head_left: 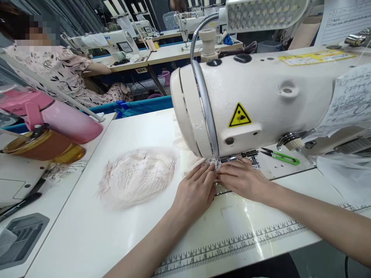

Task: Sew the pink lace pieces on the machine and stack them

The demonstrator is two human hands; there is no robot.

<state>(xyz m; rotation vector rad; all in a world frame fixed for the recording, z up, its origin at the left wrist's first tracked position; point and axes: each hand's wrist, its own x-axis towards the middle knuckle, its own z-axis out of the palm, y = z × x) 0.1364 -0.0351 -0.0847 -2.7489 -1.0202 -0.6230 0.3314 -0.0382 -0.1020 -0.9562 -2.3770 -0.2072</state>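
A white sewing machine point(261, 96) overhangs both my hands. Beneath its needle area lies a narrow strip of white lace trim point(218, 165), partly covered by fingers. My left hand point(196, 186) rests on the lace with its fingers stretched out and lying flat. From the other side, my right hand point(245, 180) has its fingers pressed together on the trim, close by the metal presser foot; its thumb is hidden. Sheer pale lace fabric point(188, 160) spreads behind my left hand. Farther left lies a bunched pile of lace pieces point(139, 175) with loose reddish threads.
Green thread snips point(281, 157) lie right of the needle area. A printed ruler strip point(232, 247) runs along the front edge. At left stand a pink bottle point(66, 116) and an amber cup point(43, 144). Another person point(58, 73) sits behind, near more sewing machines.
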